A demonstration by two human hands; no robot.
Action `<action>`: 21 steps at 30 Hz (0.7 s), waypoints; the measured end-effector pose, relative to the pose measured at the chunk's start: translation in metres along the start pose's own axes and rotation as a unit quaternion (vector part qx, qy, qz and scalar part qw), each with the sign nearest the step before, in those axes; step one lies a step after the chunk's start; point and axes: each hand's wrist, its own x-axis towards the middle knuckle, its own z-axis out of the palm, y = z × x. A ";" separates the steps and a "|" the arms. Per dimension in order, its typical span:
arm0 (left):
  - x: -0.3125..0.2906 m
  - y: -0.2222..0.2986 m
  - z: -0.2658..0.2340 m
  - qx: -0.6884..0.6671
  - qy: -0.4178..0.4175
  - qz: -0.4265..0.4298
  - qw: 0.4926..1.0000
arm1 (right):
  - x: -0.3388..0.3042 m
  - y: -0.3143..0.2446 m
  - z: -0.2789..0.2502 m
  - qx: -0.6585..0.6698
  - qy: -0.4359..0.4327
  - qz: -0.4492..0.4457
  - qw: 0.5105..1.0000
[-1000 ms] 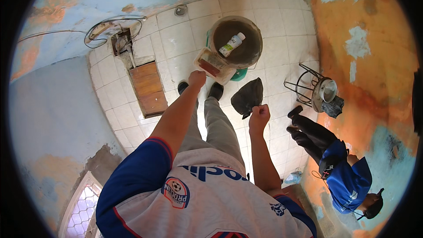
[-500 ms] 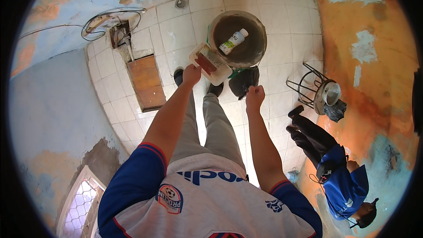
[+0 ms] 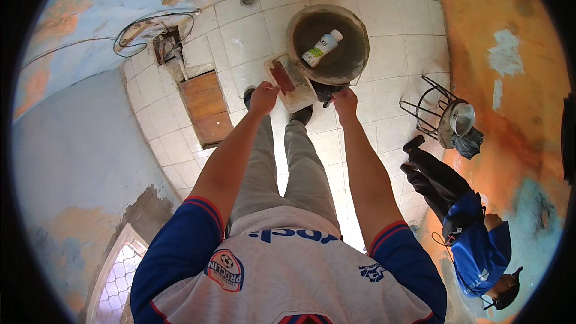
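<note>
My left hand (image 3: pixel 264 98) is closed on the near left edge of a pale translucent plastic tub (image 3: pixel 302 97). A reddish-brown piece (image 3: pixel 282 77) shows in the tub; its kind is unclear. Fingers pinched, my right hand (image 3: pixel 345 103) grips a black plastic bag (image 3: pixel 324 93), which is partly hidden by the tub and the bucket rim. Just beyond both hands stands a round bucket (image 3: pixel 359 48) with a cement-stained rim and a wire handle. Inside it lies a white and green plastic bottle (image 3: pixel 323 48), tilted, cap toward the upper right.
A black metal stool (image 3: pixel 443 129) with a clear bowl (image 3: pixel 462 119) and a dark bag (image 3: pixel 468 143) stands at the right. A person in blue (image 3: pixel 474 246) is below it. At the left, a wooden board (image 3: pixel 205 108) covers part of the tiled floor near a wall cavity with cables (image 3: pixel 167 45).
My right hand has moved up and inward with the black bag, bringing it close under the bucket rim. The tub, in my left hand, has shifted slightly to the right in the picture.
</note>
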 end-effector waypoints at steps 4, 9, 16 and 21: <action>-0.012 -0.006 0.011 -0.021 -0.019 -0.025 0.999 | 0.010 0.011 0.001 -0.017 0.002 -0.014 1.000; -0.024 -0.006 0.014 -0.050 -0.021 -0.029 0.998 | 0.015 0.035 0.004 0.021 -0.005 0.006 1.000; -0.025 -0.005 0.009 -0.044 -0.007 -0.005 0.999 | 0.026 0.055 0.006 -0.022 -0.004 -0.018 1.000; -0.024 0.001 0.009 -0.065 -0.004 -0.030 0.997 | 0.034 0.064 0.001 -0.082 0.024 -0.037 0.996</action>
